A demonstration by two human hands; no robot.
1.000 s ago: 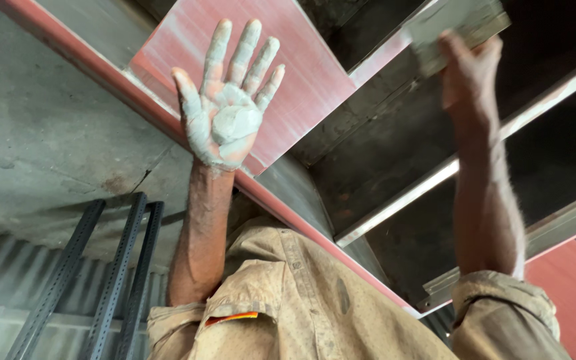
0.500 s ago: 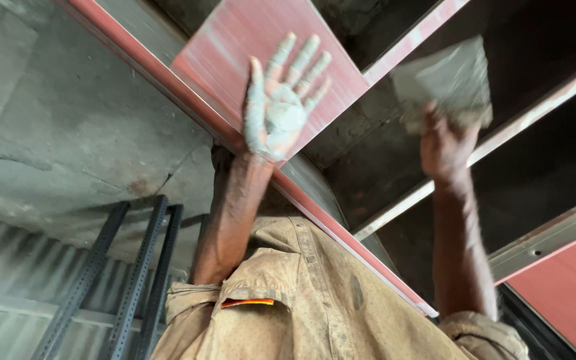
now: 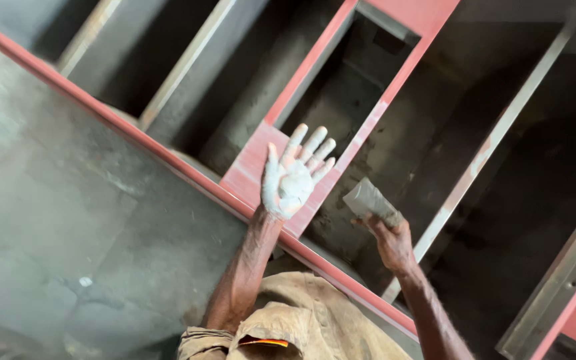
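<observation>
Overhead, a grey concrete slab [image 3: 68, 220] is filling the left half of the frame, stained and cracked, with one small pale spot [image 3: 85, 282] sitting on it at lower left. Running diagonally from upper left to lower right, a long red steel beam [image 3: 135, 143] is edging that slab. Beyond it, dark open bays are showing between cross members: counting two red ones and three or so grey ones, though the far right is too dark to be sure.

One red panel [image 3: 251, 170] is sitting in the bay at frame centre, against the beam.

Left hand [image 3: 293, 181], coated in pale grey paste, is pressing flat against the panel's underside, fingers spread wide, gripping nothing. Right hand [image 3: 389, 241], just right of centre and well below the framing, is closing its fingers around one grey block [image 3: 370, 200], rough-faced, tilted, touching nothing else.

One tan sleeve [image 3: 301, 320] is showing at bottom centre.

Risks, as I judge them:
- Panel looks to be held up by one palm only; wet paste on that palm could be letting it slide, and it would be coming down on the face.
- Block is gripped at one end only, so it could be twisting out overhead.
- Paste could be dripping toward the eyes.
</observation>
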